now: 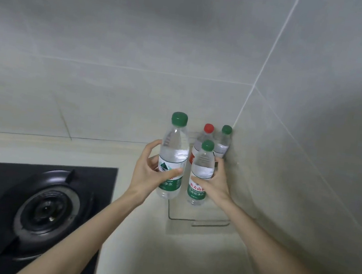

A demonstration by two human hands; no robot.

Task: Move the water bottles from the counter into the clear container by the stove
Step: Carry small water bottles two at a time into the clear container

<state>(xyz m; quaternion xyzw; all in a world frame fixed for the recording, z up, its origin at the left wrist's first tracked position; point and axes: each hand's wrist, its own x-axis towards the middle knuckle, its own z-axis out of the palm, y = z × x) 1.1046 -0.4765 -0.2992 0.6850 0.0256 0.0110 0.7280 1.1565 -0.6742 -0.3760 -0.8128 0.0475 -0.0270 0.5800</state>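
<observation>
My left hand (147, 174) grips a tall green-capped water bottle (173, 149), held upright above the counter at the left edge of the clear container (196, 221). My right hand (215, 182) is wrapped around a second green-capped bottle (202, 167), upright over the container's front part. Two more bottles stand at the container's far end in the wall corner: one with a red cap (205, 133) and one with a green cap (224, 138). The container's walls are transparent and hard to make out.
A black gas stove (34, 209) with a round burner lies to the left on the pale counter (136, 257). Tiled walls close in behind and on the right, meeting in a corner just behind the bottles.
</observation>
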